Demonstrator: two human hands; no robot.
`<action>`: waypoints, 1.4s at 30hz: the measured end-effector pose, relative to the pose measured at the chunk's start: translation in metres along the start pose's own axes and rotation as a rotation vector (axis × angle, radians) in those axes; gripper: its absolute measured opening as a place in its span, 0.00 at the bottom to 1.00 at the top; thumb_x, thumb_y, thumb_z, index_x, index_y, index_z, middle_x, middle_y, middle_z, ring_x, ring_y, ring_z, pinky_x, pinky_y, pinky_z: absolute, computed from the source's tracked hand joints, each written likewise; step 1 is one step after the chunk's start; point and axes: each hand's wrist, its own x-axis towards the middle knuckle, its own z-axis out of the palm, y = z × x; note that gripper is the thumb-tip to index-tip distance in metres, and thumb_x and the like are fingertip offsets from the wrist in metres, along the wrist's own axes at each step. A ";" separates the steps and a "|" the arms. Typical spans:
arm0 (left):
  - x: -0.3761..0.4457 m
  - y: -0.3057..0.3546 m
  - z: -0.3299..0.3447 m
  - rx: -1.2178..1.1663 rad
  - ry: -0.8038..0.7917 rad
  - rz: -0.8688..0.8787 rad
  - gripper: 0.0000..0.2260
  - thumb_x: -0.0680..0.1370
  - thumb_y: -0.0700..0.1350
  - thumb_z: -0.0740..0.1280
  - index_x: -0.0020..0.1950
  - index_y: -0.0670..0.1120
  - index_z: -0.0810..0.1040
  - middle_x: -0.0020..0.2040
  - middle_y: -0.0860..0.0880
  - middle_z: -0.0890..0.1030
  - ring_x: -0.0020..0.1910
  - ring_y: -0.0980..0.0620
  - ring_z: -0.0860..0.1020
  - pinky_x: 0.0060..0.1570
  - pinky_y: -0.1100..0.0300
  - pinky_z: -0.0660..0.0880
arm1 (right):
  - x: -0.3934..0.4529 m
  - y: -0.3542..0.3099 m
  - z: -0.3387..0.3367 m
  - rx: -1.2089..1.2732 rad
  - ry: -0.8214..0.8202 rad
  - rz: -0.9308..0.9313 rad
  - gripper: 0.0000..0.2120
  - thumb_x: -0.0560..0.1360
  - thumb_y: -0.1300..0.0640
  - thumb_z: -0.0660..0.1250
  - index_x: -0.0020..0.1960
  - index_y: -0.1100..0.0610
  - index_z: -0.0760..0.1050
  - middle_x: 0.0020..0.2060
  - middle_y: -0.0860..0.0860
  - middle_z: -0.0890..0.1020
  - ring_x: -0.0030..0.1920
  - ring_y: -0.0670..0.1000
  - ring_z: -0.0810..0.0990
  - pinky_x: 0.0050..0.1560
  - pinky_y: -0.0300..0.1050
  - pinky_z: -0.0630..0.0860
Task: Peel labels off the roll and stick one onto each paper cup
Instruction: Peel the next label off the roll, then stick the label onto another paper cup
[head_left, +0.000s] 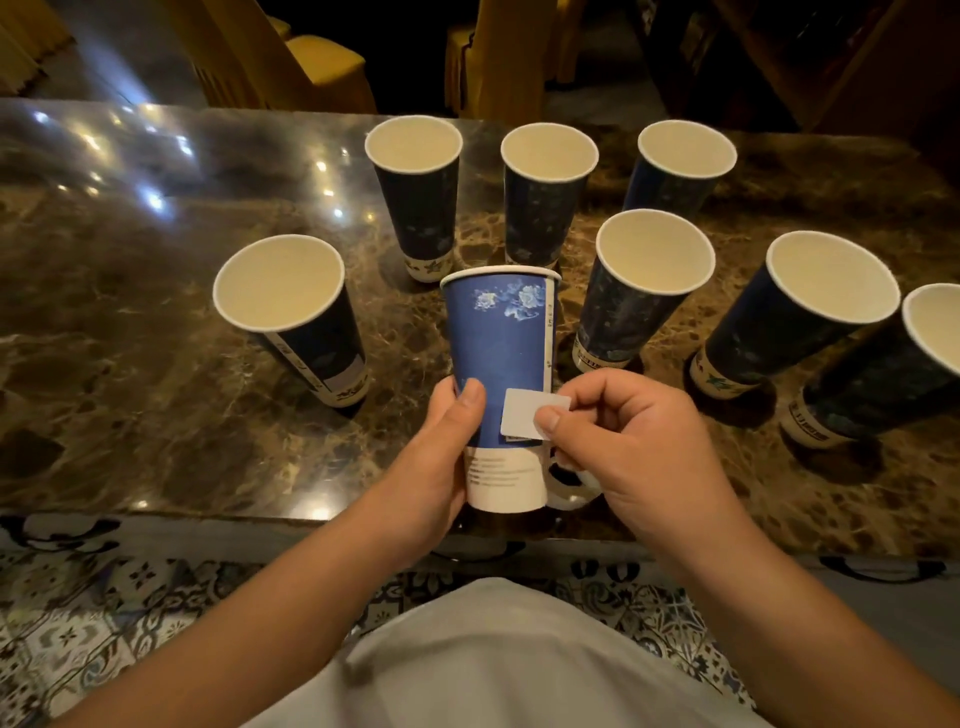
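Head view: the left hand (441, 447) grips a blue cup (501, 364) low on its left side, thumb across the front, fingers curled behind. The cup stands upright at the near edge of the marble table (130, 338), its rim away from the person, between the 2 hands. The right hand (628, 452) pinches a white label (527, 413) by its right edge between thumb and forefinger, the other fingers curled. The label lies over the cup's lower front, just right of the left thumb; whether it is stuck down cannot be told. A bit of white roll (571, 491) shows under the right hand, just right of the cup's base. 7 more cups stand open-mouthed beyond. The left cup (291, 312) bears a pale label near its base.
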 end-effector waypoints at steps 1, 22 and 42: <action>-0.002 -0.001 0.000 0.037 -0.015 0.016 0.29 0.73 0.60 0.62 0.71 0.49 0.65 0.64 0.46 0.78 0.62 0.48 0.79 0.60 0.51 0.77 | 0.000 0.001 0.001 -0.007 -0.008 0.004 0.03 0.73 0.62 0.72 0.40 0.58 0.80 0.30 0.58 0.79 0.31 0.47 0.77 0.35 0.42 0.80; -0.005 0.002 -0.008 0.167 -0.103 0.025 0.25 0.73 0.50 0.70 0.68 0.56 0.66 0.63 0.50 0.80 0.61 0.46 0.79 0.60 0.45 0.76 | 0.003 0.009 0.000 -0.166 0.063 0.039 0.13 0.64 0.50 0.76 0.40 0.54 0.73 0.25 0.45 0.74 0.27 0.45 0.71 0.30 0.44 0.75; 0.018 0.020 -0.029 0.476 0.259 0.267 0.35 0.71 0.43 0.74 0.72 0.57 0.61 0.64 0.60 0.73 0.64 0.61 0.72 0.62 0.61 0.71 | -0.002 0.024 -0.035 -0.319 0.109 -0.034 0.03 0.73 0.51 0.69 0.41 0.47 0.77 0.35 0.50 0.81 0.36 0.48 0.77 0.35 0.41 0.77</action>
